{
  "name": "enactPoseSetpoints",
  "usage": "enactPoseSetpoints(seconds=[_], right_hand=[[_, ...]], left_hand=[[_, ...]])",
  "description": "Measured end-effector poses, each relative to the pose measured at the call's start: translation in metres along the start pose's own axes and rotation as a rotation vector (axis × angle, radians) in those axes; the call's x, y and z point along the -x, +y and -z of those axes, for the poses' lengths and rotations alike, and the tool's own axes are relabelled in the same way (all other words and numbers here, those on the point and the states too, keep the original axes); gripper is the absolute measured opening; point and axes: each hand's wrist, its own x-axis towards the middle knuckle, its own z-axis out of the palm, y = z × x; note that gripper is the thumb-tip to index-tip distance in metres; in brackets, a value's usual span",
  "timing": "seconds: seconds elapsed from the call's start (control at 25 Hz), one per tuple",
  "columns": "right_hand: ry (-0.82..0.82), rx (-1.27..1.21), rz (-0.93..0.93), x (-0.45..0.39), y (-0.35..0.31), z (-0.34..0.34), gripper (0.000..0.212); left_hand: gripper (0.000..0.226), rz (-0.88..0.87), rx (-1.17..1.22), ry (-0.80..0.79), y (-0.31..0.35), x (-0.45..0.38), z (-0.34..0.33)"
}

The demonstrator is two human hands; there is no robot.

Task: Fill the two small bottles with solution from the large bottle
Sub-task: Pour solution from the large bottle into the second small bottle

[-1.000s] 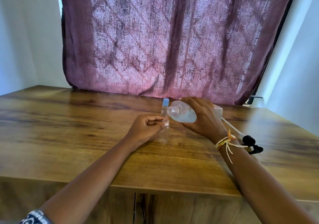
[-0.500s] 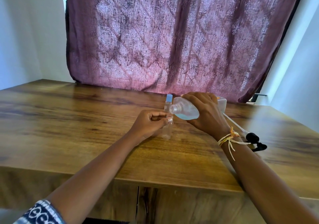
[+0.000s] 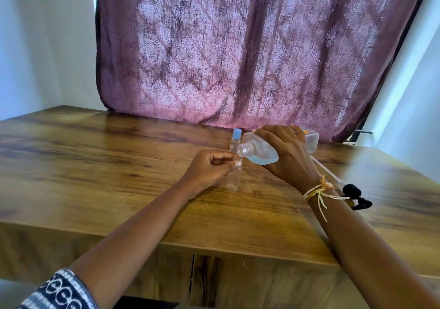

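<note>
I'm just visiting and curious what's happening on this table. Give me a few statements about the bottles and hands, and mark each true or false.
1. The right hand holds the large bottle tipped on its side. True.
2. The large bottle has its cap on. False: its neck is open.
3. The left hand pinches the near small bottle at its top. True.
4. The far small bottle lies flat on the table. False: it stands upright, with a blue cap.

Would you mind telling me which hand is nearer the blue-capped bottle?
Hard to separate. The right hand holds the large bottle, whose mouth is beside the blue-capped bottle; the left hand pinches the open small bottle just in front.
</note>
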Motion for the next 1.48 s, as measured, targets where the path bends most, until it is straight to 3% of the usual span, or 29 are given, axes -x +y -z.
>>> enactPoseSetpoints(seconds=[1.48], right_hand=[[0.016,0.025,-0.005,-0.0006,0.0016,0.0021,0.044]], left_hand=[[0.028,0.014,0.012,-0.007,-0.0023,-0.0006,0.0013]])
